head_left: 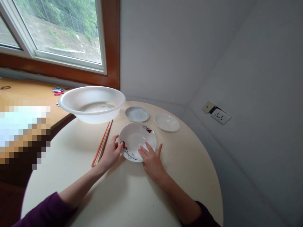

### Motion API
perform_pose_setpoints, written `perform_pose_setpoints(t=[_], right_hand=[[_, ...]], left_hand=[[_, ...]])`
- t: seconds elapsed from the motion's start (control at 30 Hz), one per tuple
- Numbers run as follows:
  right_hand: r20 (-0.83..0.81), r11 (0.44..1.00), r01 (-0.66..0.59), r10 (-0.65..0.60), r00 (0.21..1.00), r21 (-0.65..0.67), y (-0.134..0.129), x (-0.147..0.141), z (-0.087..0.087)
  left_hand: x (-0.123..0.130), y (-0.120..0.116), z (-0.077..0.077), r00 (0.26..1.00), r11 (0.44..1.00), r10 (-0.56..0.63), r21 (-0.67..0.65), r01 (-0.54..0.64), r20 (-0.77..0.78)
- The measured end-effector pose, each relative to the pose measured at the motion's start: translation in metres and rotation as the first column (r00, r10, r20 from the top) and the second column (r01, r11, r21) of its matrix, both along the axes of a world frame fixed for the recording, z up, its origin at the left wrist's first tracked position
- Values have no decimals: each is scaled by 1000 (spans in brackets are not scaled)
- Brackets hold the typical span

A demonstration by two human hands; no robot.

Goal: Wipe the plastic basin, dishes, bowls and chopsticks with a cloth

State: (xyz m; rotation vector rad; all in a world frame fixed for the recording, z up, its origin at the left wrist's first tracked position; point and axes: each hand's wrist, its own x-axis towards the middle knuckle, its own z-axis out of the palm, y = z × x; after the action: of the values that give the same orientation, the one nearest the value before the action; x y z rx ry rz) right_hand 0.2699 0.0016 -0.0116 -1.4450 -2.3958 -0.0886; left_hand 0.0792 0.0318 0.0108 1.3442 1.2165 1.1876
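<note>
A white plate [136,135] with red flowers and dark stems on its rim is tilted above the round table. Its left edge is gripped by my left hand [113,153], thumb on top and fingers beneath. My right hand [151,160] lies on the lower right of the plate with fingers spread, over a white patch that may be a cloth or tissue. Left of the plate, several red and pale chopsticks [102,145] lie side by side. Behind it are a bluish-grey plate [137,113] and a plain white dish [167,122].
A large translucent basin [92,115] stands at the back left of the round table [184,176]. Beyond it are a wooden desk [30,91] with small coloured items and a window. A wall with a socket [221,116] borders the right side.
</note>
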Motion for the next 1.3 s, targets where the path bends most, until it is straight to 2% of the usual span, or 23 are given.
perform_pose_setpoints(t=[0.1, 0.2, 0.3, 0.4, 0.5, 0.57, 0.77, 0.9, 1.03, 1.13, 1.3], right_hand=[[-22, 999, 5, -6, 1000, -42, 4, 2, -4], [-66, 999, -32, 31, 997, -12, 8, 3, -8], [-124, 997, -36, 44, 991, 69, 10, 2, -11], [-197, 991, -34, 60, 979, 132, 8, -2, -12], [-274, 987, -58, 97, 957, 148, 5, -6, -12], [-308, 987, -88, 127, 943, 138, 3, -8, -11], [-363, 960, -240, 278, 890, 145, 4, -9, -8], [-336, 925, -336, 378, 862, 180, 15, 5, -7], [-277, 879, -383, 458, 845, 285, 27, 19, -4], [-243, 864, -377, 465, 851, 334, 28, 21, -3], [-223, 901, -278, 362, 905, 333, 16, 7, -2]], left_hand=[[2, -1, 7, 998, 1000, 19, 21, -20, 61], [6, -4, 11, 991, 1000, 22, 1, -22, 129], [13, -11, 10, 960, 991, -78, -86, 104, 268], [19, -18, 6, 882, 961, -178, -117, 251, 437], [24, -21, 3, 823, 947, -206, -106, 305, 530], [24, -22, 2, 817, 955, -184, -99, 281, 547], [18, -20, 9, 871, 982, -51, -136, 133, 488], [5, -12, 13, 870, 978, -30, -164, 127, 492], [-6, -4, 14, 878, 978, -44, -158, 134, 476], [-5, -5, 15, 872, 984, -53, -125, 129, 486], [12, -23, 16, 848, 988, -42, -107, 116, 529]])
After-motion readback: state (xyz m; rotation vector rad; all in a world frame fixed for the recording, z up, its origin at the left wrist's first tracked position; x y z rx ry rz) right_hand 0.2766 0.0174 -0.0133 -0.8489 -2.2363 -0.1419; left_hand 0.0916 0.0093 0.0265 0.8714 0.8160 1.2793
